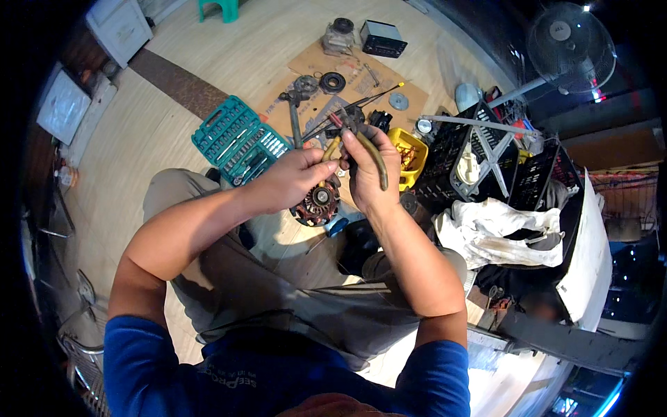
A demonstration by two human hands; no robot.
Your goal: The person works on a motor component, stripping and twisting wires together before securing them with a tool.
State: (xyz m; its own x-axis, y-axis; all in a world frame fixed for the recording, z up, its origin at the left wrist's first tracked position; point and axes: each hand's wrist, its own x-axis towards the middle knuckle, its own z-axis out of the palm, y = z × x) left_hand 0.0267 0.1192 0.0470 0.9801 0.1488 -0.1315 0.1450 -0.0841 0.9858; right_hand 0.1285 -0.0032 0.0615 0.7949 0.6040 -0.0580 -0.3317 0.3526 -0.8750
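Note:
A pair of pliers with worn yellow-olive handles [376, 158] is held up in front of me, its jaws pointing away. My right hand [374, 170] is closed around it, one curved handle lying over the fingers. The thumb and fingers of my left hand [306, 174] pinch a yellow length that looks like the other handle. A small red piece [336, 120] shows by the jaws; what they grip is too small to tell. Just below the hands sits a round motor part with copper windings [318, 203], partly covered by my left hand. A blue-handled screwdriver [337, 227] lies beside it.
A green socket set case [240, 142] lies open at the left, near a hammer [294, 118]. Cardboard [410, 97] beyond carries a black ring [332, 83] and other parts. Rightward stand a yellow tub [415, 151], black crates [445, 177], white cloth [497, 233] and a fan [570, 48].

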